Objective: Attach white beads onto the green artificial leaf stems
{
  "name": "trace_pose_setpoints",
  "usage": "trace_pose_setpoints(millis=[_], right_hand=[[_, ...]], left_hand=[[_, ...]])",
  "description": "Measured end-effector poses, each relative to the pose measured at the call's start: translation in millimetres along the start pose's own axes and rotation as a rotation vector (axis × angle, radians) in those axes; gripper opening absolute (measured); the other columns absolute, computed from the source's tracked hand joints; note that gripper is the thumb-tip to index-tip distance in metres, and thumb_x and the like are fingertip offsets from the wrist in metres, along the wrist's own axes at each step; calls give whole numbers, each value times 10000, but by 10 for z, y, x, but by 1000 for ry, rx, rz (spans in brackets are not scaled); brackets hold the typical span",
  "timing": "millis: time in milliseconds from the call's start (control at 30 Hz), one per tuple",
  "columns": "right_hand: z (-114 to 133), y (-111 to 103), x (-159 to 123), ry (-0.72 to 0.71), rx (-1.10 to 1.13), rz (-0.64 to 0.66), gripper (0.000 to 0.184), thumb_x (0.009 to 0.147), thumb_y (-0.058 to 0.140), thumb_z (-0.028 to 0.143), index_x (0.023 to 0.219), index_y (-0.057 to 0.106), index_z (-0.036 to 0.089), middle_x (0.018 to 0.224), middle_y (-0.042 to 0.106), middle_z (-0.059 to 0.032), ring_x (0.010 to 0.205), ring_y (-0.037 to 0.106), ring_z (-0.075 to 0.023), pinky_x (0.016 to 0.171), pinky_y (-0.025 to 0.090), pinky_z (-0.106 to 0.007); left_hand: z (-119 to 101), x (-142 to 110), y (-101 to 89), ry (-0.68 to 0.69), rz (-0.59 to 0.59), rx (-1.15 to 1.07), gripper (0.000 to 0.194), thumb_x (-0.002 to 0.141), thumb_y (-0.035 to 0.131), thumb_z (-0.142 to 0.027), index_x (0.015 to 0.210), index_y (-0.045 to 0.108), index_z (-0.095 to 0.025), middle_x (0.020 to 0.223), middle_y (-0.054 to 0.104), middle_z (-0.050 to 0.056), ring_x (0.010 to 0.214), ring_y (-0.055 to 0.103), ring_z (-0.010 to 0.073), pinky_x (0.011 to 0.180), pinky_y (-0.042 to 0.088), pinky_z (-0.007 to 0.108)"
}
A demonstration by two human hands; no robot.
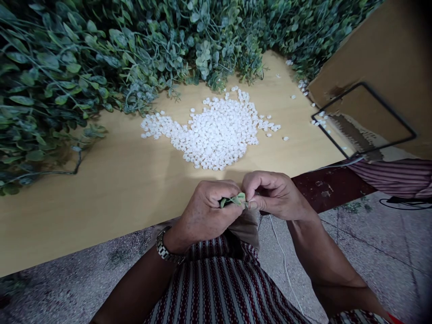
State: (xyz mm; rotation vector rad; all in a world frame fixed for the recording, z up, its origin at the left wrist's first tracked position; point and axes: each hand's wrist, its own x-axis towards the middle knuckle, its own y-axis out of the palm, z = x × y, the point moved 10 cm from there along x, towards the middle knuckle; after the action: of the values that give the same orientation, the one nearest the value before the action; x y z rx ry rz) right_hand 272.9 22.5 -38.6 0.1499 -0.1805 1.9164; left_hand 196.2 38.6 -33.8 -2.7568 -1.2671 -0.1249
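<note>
A small green sprig of artificial leaves (233, 200) pokes out of my left hand (205, 211), which is closed around it just off the table's front edge. Beside it, my right hand (278, 195) pinches thumb and forefinger together at the sprig's end. Whatever sits between those fingertips is too small and covered to make out. Beyond both hands, a spread pile of small white plastic pieces (219, 132) lies on the wooden table (118, 180).
Dense artificial foliage (151, 49) lines the table's back and left side. A cardboard sheet (381, 67) leans at the right, with a black wire frame (388, 94) before it. Some white pieces lie scattered nearby. A white cord (281, 252) hangs below the table edge.
</note>
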Motion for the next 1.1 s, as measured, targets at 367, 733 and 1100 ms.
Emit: trace_pose_setpoints(millis=[367,733,1100], right_hand=[[255,-326,-109,-75,-468,-125,64,839,561,188,818,614,158,722,609,-17,647,557,-112,580,442,-235],[39,-1645,-24,220,-1300,-563,97,755,533,143,687,601,157,693,589,-40,679,537,-167,645,393,-280],[182,-542,25,-36,-75,-382,48,756,701,217,756,668,182,680,591,13,616,507,-88,567,414,-219]], left_hand=[[99,-96,-134,-134,-62,-2,42,833,471,-214,809,497,-192,725,522,-6,622,469,108,552,396,199],[218,-40,-196,-280,-189,-98,156,815,533,-250,692,547,-155,557,458,-40,481,389,72,465,324,192],[212,-94,-158,-171,-158,-281,179,881,448,-245,760,556,-170,733,542,4,676,495,109,619,390,231]])
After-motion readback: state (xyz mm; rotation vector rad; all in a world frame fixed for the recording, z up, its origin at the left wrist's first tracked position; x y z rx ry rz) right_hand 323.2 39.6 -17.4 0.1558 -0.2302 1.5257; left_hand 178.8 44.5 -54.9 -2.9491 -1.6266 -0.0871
